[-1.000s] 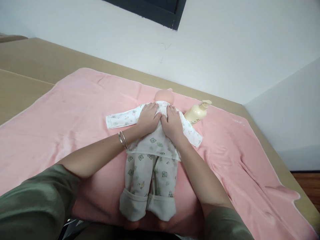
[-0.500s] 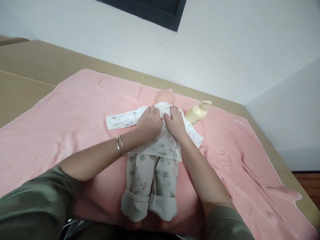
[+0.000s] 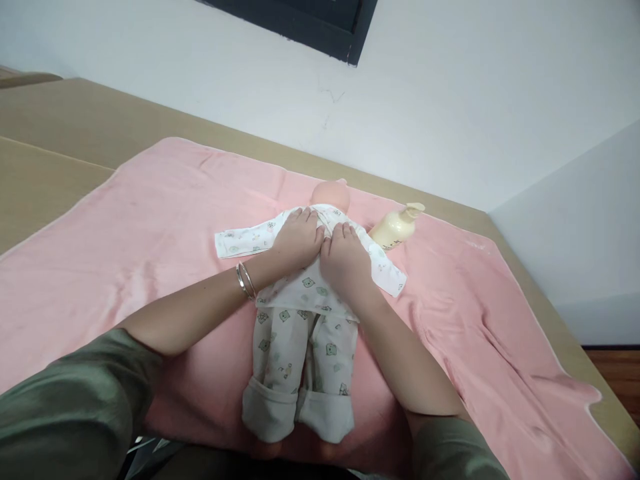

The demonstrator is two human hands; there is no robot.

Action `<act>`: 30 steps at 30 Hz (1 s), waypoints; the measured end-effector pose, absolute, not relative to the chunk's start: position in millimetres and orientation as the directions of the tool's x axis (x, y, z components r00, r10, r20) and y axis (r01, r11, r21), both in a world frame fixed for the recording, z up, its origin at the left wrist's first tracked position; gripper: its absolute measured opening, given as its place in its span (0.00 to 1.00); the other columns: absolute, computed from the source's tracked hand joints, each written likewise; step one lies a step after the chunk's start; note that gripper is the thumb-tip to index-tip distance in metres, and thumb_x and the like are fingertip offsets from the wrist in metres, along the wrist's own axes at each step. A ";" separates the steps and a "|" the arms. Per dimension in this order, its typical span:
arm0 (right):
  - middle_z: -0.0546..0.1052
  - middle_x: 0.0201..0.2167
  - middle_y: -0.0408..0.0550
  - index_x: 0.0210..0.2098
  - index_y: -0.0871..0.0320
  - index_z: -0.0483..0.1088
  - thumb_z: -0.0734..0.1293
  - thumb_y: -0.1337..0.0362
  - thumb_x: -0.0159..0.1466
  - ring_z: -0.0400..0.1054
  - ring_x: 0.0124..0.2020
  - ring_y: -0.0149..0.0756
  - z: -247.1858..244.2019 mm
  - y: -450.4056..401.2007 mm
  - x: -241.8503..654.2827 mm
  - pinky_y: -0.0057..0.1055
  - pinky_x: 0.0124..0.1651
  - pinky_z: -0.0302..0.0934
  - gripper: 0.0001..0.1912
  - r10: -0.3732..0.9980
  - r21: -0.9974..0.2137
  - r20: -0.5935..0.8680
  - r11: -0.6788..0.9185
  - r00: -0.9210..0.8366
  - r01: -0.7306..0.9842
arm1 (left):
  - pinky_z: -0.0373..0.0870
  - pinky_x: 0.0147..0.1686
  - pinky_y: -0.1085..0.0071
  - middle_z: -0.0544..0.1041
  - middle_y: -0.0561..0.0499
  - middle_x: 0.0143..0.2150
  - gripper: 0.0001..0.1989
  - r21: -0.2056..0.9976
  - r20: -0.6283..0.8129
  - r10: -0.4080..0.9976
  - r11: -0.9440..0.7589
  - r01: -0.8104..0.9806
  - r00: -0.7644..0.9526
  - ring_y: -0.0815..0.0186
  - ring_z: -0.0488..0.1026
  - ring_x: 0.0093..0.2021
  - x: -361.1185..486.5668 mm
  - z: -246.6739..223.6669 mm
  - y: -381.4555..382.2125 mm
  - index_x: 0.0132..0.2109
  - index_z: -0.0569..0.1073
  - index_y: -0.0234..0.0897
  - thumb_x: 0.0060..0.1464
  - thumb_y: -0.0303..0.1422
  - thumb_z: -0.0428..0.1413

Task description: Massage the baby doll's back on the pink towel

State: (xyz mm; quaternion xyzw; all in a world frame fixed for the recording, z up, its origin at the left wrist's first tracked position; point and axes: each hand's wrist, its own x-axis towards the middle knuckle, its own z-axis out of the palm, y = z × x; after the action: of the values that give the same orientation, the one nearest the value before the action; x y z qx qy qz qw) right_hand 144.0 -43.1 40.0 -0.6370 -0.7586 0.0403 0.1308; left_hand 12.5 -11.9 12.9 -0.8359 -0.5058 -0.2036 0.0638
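Observation:
A baby doll lies on its back, its bare head (image 3: 331,195) away from me. It wears a white printed baby shirt (image 3: 313,287) and matching trousers (image 3: 285,347) with turned-up cuffs. On the upper chest, my left hand (image 3: 299,241) closes on the shirt front near the neckline, thumb beside its fingers. Right against it, my right hand (image 3: 346,260) grips the shirt with curled fingers, thumb toward the left thumb. Both hands cover the fabric between their fingertips. The long sleeves spread out to either side.
The doll rests on a pink blanket (image 3: 165,213) spread over a wooden table (image 3: 75,127). A cream pump bottle (image 3: 395,229) leans beside the doll's shoulder on the right. Behind the table rises a white wall (image 3: 450,100) with a dark frame (image 3: 320,30).
My right hand has shifted down and left across the chest to meet my left hand, its fingers now more curled. The left hand stays nearly in place. The doll has barely moved.

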 end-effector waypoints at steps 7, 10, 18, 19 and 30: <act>0.58 0.75 0.69 0.71 0.76 0.58 0.49 0.61 0.74 0.49 0.78 0.55 43.7 -4.3 173.5 0.54 0.78 0.47 0.33 0.966 -0.372 0.097 0.257 -0.238 0.892 | 0.64 0.67 0.42 0.66 0.24 0.71 0.27 0.093 0.368 0.843 -0.453 0.887 0.392 0.40 0.61 0.74 31.8 10.1 -44.9 0.68 0.64 0.16 0.67 0.26 0.42; 0.59 0.74 0.73 0.71 0.81 0.54 0.48 0.63 0.74 0.50 0.77 0.57 44.6 -15.4 165.0 0.53 0.78 0.45 0.34 0.968 -0.297 0.097 0.250 -0.232 0.922 | 0.60 0.70 0.43 0.70 0.25 0.68 0.25 0.067 0.363 0.808 -0.519 0.852 0.463 0.42 0.65 0.71 25.1 14.6 -35.8 0.63 0.70 0.16 0.67 0.25 0.41; 0.62 0.72 0.73 0.70 0.82 0.56 0.50 0.67 0.71 0.50 0.77 0.56 50.9 -49.6 145.3 0.54 0.79 0.47 0.33 0.935 -0.199 0.110 0.354 -0.338 0.914 | 0.72 0.60 0.51 0.79 0.32 0.53 0.23 0.249 0.346 0.870 -0.445 0.860 0.350 0.49 0.75 0.56 6.3 23.0 -2.3 0.53 0.75 0.25 0.69 0.30 0.38; 0.62 0.72 0.73 0.70 0.82 0.57 0.50 0.69 0.71 0.51 0.77 0.56 51.5 -47.2 147.5 0.53 0.79 0.47 0.33 0.934 -0.208 0.100 0.357 -0.343 0.911 | 0.71 0.60 0.49 0.78 0.31 0.56 0.24 0.253 0.349 0.874 -0.435 0.864 0.338 0.48 0.75 0.57 7.8 21.5 -3.9 0.55 0.74 0.24 0.69 0.30 0.37; 0.60 0.74 0.69 0.70 0.77 0.59 0.52 0.61 0.73 0.53 0.76 0.55 38.3 -1.9 169.3 0.50 0.78 0.47 0.33 0.975 -0.381 0.119 0.220 -0.188 0.898 | 0.62 0.69 0.39 0.66 0.26 0.71 0.29 0.239 0.311 0.891 -0.411 0.880 0.331 0.39 0.61 0.73 24.0 16.2 -33.1 0.69 0.63 0.18 0.69 0.31 0.39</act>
State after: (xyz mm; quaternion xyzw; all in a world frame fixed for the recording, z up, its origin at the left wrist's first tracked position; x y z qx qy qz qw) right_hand 169.3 -1.9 38.3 -0.6142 -0.7623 0.1136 0.1695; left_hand 24.0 -33.1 16.2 -0.8158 -0.5426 -0.1999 -0.0136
